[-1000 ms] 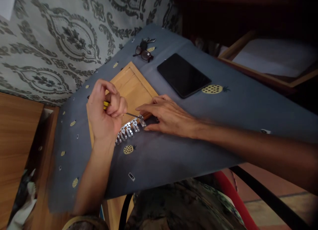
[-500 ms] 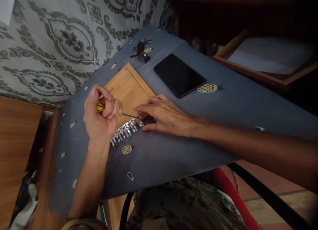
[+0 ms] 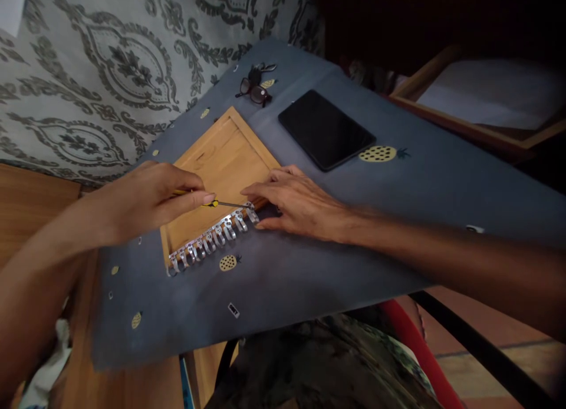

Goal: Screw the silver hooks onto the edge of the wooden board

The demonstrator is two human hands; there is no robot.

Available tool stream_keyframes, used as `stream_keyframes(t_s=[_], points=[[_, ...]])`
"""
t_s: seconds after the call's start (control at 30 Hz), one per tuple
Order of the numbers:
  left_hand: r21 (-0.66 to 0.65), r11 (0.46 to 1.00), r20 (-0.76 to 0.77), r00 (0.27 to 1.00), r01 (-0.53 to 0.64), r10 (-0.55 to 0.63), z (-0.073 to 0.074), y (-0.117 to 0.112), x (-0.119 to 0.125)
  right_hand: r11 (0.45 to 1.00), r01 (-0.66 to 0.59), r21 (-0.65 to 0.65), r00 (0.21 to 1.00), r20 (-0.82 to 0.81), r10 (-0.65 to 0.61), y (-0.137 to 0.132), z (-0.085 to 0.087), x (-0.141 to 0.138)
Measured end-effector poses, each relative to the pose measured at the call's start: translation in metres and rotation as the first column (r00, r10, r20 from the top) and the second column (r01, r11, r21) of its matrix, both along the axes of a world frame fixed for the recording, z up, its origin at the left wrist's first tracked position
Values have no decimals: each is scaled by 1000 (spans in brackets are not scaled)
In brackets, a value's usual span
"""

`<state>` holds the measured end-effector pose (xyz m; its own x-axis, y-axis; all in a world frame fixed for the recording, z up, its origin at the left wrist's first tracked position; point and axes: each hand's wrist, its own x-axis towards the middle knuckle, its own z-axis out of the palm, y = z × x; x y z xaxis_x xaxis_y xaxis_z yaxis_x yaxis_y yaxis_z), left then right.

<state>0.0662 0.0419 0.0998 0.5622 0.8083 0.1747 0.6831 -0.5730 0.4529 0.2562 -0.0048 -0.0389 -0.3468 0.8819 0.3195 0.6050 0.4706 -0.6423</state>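
Note:
My left hand is closed around the yellow handle of a screwdriver. The thin shaft points right, its tip at the endmost metal hook on a wooden board. My right hand pinches about that hook, index finger above and thumb below, at the board's right corner. Several more shiny curved metal hooks line the board's near edge, each with small holes or screw heads. The board lies flat with a raised rim, partly covered by my left hand.
A black tablet lies behind my right hand. Dark glasses and a keyring sit at the far end of the blue pineapple-print tablecloth. An open drawer holds something white at right. A patterned curtain borders the left.
My left hand has turned from an upright fist to a flatter grip, its forearm swinging out left, uncovering more hooks. The right hand stays at the end hook.

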Motion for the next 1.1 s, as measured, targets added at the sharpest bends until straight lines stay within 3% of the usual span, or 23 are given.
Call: stream_keyframes(t_s=[0.13,0.23,0.3,0.4,0.47,0.73,0.97,1.1], points=[[-29,999,-33,999,39,-39,4,6,10,1000,13,-17,1000,8,-13,-1,2,0],[-84,987,-200,968,137,-152,16,20,7,999,-2,-40,1000,-4,2,-2,5,0],[-185,930,-440,819,319,-369,25,27,3,999,-10,-42,1000,-17,9,-2,5,1],[-136,869,-595,661,476,-456,35,30,1,1000,-9,-30,999,-34,8,-2,4,1],[-123,844,-629,617,522,-473,36,28,2,1000,-9,-30,999,-39,8,-2,3,1],[-180,891,-548,709,418,-443,26,37,-5,1000,3,-24,1000,4,-3,-2,3,0],[-163,854,-551,673,493,-494,23,39,-1,999,-14,-34,999,-29,13,-2,6,1],[-123,804,-626,583,581,-517,29,33,12,998,-17,-58,999,-34,15,-2,7,2]])
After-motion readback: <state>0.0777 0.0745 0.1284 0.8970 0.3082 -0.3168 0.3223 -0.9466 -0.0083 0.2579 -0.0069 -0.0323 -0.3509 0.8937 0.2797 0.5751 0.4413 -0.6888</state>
